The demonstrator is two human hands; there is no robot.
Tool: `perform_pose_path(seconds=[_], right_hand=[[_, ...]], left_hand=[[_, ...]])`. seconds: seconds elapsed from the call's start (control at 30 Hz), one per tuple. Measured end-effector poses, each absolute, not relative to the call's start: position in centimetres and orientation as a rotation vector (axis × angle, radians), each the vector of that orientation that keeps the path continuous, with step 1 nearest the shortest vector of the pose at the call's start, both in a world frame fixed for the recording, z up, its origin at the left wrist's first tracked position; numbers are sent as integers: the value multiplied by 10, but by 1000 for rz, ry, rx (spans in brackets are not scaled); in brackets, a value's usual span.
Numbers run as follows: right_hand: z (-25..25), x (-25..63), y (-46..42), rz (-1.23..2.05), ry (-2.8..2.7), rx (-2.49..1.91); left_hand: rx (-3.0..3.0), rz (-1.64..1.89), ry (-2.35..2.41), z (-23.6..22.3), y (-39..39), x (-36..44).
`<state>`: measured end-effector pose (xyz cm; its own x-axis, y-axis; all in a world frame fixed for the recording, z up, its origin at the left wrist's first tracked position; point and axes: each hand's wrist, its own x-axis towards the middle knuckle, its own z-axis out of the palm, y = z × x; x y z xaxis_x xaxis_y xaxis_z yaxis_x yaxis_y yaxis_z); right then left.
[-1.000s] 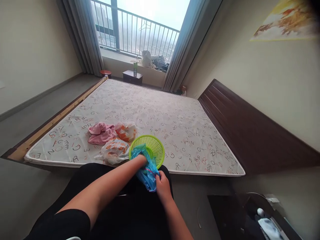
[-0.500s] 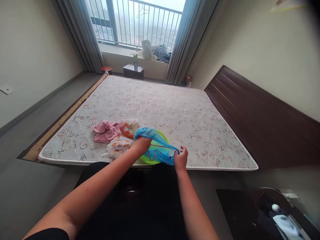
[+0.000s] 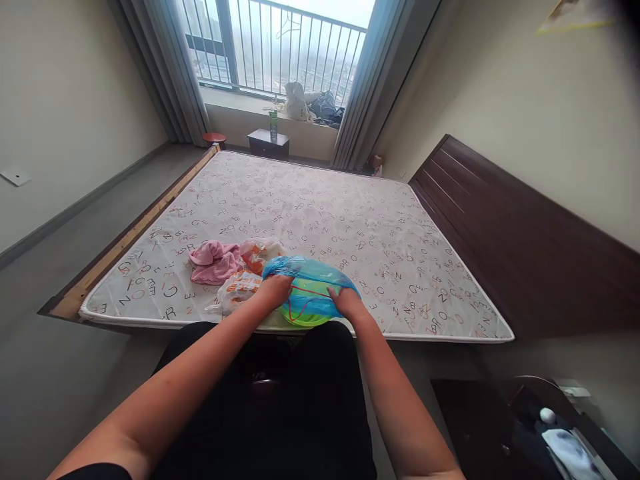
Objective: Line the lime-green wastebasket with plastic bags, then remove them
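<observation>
A translucent blue plastic bag [image 3: 315, 268] with a red drawstring is stretched between my two hands, over a lime-green basin [image 3: 306, 320] at the mattress's near edge. My left hand [image 3: 277, 289] is closed on the bag's left side, its fingertips partly covered by the film. On the opposite side my right hand [image 3: 347, 302] grips the bag's edge, the thumb lying inside the opening. Just left of the basin are a white-and-orange plastic bag [image 3: 239, 288], a second such bag [image 3: 263, 252] behind it, and a crumpled pink cloth [image 3: 216, 263].
The bare mattress [image 3: 310, 200] with printed letters spreads out ahead, with a dark headboard [image 3: 520, 247] on the right. A nightstand [image 3: 269, 143] holding a green bottle [image 3: 273, 125] stands beyond it. At lower right sits a dark cabinet [image 3: 480, 427] with items on it.
The blue bag has been spread wider and now covers more of the basin's far side. My right hand has shifted slightly left and turned inward; my left hand moved a little left.
</observation>
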<state>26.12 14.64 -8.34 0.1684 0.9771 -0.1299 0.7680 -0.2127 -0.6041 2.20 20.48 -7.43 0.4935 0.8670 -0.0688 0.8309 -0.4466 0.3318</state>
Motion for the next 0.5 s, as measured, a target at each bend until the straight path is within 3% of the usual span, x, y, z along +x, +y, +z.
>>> perform_pose_path(seconds=[0.17,0.4,0.5], right_hand=[[-65,278,131,893,-1980,-1793],[-48,223,86,188,-1707,-1548],[-55,189,79,324,-1959,-1468]], left_hand=[[2440,335,1156,-64,196,7],[2356,763,1056,-36,183,27],[2432,798,1008,-20,181,33]])
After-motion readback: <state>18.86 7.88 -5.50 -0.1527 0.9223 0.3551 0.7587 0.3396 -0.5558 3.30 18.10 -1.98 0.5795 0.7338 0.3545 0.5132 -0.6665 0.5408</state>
